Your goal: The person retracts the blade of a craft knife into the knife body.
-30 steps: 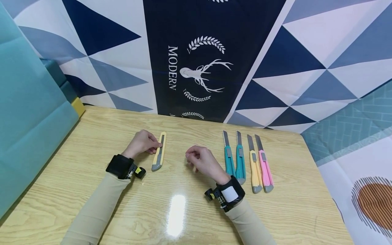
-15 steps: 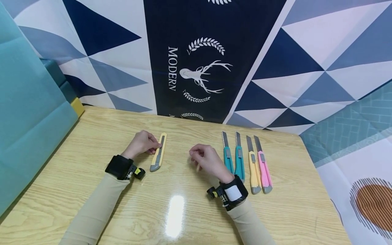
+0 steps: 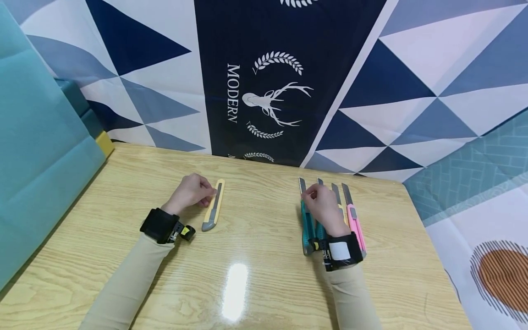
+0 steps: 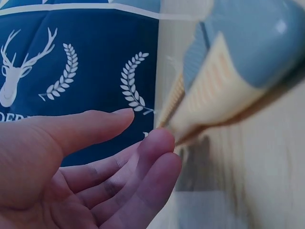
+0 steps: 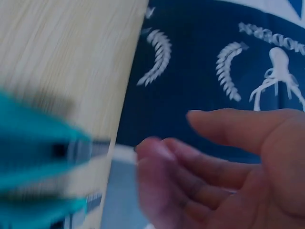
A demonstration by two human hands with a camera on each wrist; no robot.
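Note:
In the head view, a yellow utility knife with a grey end lies at a slant left of centre, no blade protruding. My left hand is at its left edge, fingertips right by the handle; the left wrist view shows a gap between thumb and fingers. My right hand is over two teal utility knives, loosely curled, thumb apart from the fingers in the right wrist view. Beside them lie another yellow utility knife, its blade showing and handle mostly covered by the hand, and a pink utility knife.
The knives lie on a light wooden table. Behind its far edge hangs a patterned cloth with triangles and a deer print. A light blue covered panel borders the left side, with a small yellow block at its corner.
My right hand has moved right from the middle of the table to above the teal knives. My left hand has stayed almost still beside the yellow knife.

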